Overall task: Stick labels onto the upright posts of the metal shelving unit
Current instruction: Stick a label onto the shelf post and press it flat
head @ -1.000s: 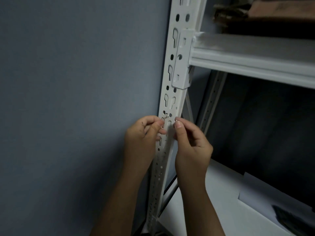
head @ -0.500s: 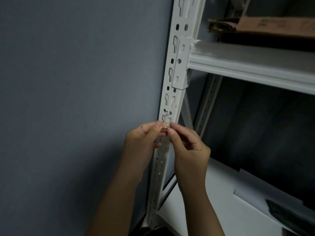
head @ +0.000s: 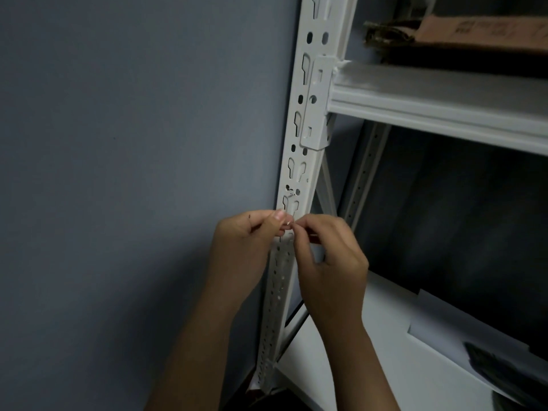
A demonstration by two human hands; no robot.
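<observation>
Fingertips of your left hand (head: 243,241) and right hand (head: 329,256) meet in front of the white perforated metal post (head: 305,120), pinching a tiny pale label (head: 288,223) that is too small to make out. Your hands hide the post where they meet; its foot runs down to the frame's bottom edge. The grey-blue wall (head: 118,173) lies just beside the post on the left. To the right, a white shelf beam (head: 430,105) carries a brown cardboard box (head: 474,34), cut off at the frame edge; open dark space lies beneath.
</observation>
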